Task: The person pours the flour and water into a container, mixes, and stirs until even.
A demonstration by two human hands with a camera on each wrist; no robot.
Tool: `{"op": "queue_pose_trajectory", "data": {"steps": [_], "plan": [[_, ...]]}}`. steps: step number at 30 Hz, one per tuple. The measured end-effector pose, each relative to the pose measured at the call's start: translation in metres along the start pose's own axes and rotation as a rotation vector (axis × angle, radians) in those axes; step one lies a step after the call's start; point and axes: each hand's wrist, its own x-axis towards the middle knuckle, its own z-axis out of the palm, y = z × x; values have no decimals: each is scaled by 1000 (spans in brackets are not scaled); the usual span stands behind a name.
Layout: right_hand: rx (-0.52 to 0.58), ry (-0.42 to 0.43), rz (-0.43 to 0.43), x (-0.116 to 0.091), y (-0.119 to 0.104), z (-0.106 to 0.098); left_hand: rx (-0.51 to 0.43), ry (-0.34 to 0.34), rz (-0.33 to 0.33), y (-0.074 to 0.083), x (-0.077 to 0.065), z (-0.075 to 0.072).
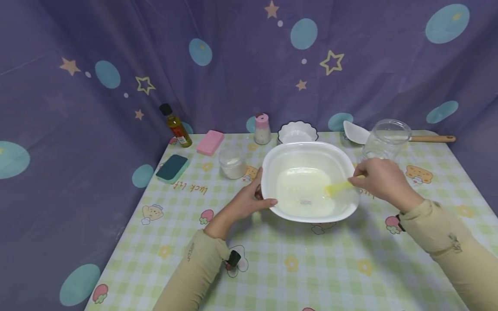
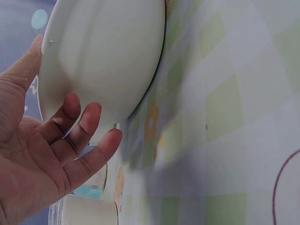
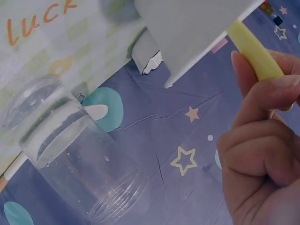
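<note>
A white basin (image 1: 311,218) with pale, milky liquid (image 1: 303,185) in it stands at the middle of the table. My left hand (image 1: 249,196) holds its left side, thumb at the rim and fingers along the outer wall; in the left wrist view those fingers (image 2: 89,124) bend against the basin's side. My right hand (image 1: 379,179) pinches a slim yellow utensil (image 3: 255,51) between thumb and fingers above the basin's right rim. Its lower end slants into the liquid, so its shape there is blurred. The other right-hand fingers are curled into the palm.
Behind my right hand stands a clear glass jar (image 1: 389,138), with a white spatula (image 1: 355,133) behind it. A scalloped white bowl (image 1: 297,131), a pink-topped shaker (image 1: 262,129), a jar of white powder (image 1: 232,164), two sponges (image 1: 210,142) and an oil bottle (image 1: 179,129) line the back and left.
</note>
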Motion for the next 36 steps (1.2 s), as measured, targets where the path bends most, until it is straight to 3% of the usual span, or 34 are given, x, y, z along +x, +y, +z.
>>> {"op": "queue_pose_trajectory", "data": {"steps": [7, 12, 18, 27, 36], "plan": [[73, -79, -13, 1, -3, 0, 20, -4, 0, -1, 0, -1], [105, -89, -55, 4, -6, 11, 32, -3, 6, -1, 0, -1], [147, -39, -142, 6, -14, 30, 32, 3, 5, -1, 0, -1], [125, 51, -188, 13, -24, 54, 50, 10, -13, -2, 0, -1], [54, 123, -152, 16, -25, 56, 51, 5, 1, -2, 0, -1]]}}
